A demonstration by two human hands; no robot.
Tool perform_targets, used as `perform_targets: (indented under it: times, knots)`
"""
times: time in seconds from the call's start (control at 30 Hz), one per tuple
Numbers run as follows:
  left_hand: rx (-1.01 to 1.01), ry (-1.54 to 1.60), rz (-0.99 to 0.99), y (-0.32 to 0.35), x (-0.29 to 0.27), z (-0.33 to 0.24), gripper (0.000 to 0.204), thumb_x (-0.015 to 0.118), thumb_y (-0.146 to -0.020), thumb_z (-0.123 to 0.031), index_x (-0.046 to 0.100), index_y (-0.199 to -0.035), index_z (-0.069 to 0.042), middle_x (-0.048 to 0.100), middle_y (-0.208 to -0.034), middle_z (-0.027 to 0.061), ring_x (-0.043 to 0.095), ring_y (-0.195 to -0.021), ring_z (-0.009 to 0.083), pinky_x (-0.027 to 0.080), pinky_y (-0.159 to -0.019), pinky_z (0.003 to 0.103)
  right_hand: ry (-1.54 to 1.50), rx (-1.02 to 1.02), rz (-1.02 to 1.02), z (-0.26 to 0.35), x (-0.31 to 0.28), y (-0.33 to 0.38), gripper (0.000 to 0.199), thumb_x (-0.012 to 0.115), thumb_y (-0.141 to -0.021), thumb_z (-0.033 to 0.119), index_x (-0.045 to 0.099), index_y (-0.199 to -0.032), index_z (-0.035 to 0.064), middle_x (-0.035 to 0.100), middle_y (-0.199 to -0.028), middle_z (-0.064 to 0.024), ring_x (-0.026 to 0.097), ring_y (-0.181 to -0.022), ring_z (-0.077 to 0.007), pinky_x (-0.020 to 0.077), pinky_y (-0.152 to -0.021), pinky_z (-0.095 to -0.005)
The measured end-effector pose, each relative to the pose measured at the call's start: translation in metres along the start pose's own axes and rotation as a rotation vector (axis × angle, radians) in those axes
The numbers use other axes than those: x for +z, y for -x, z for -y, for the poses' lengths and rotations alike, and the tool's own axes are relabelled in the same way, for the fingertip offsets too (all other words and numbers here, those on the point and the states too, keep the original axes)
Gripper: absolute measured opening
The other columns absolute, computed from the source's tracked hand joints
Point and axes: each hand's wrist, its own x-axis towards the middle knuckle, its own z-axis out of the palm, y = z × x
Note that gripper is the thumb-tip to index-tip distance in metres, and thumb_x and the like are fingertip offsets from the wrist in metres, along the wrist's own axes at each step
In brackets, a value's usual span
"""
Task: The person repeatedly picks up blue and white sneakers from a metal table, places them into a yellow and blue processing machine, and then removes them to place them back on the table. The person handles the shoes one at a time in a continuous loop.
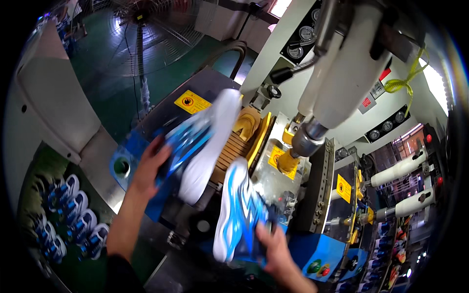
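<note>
Each of my hands grips a blue and white sports shoe above the front of a pressing machine. My left hand [152, 163] is closed on the upper of the left shoe [213, 146], whose white sole is turned to the right; it is blurred by motion. With my right hand [273, 244] I hold the right shoe [236, 215] by its dark collar side, its white and light blue sole edge facing left. Behind the shoes lies a ribbed yellow-brown press bed [234, 151] with a curved pad [247, 122]. A yellow-tipped press head [288, 163] hangs right of it.
Several similar shoes [78, 215] stand on the floor at the lower left. A large fan [139, 19] is at the back left. White press arms [337, 73] rise overhead, with gauges [306, 34] behind. Green and red buttons [315, 267] sit on a blue panel at the lower right.
</note>
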Motion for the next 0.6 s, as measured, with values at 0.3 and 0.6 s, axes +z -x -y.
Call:
perform_targets:
  times: [0.3,0.6]
  knots:
    - [0.251,0.153,-0.480,0.244,-0.226,0.025,0.060,0.046,-0.099,-0.043,0.038,-0.143,-0.002,0.046,-0.141,0.0155,0.048,-0.126,0.0318,0.039,-0.106,0.046,0.518,-0.418,-0.420,0.039,0.057,-0.314,0.026,0.066,-0.086,0.011,0.062,-0.107,-0.0025,0.068,-0.095,-0.0114,0.067,-0.080,-0.0209,0.0546,-0.071,-0.0346]
    - [0.009,0.337,-0.904,0.299,-0.168,0.050,0.063,0.052,-0.096,-0.037,0.038,-0.142,0.004,0.045,-0.142,0.0190,0.046,-0.127,0.0362,0.032,-0.112,0.050,1.002,-0.557,-0.554,0.004,0.110,-0.295,0.059,0.065,-0.079,0.012,0.028,-0.121,-0.0089,0.037,-0.118,-0.0319,0.050,-0.105,-0.0496,0.0424,-0.094,-0.0514]
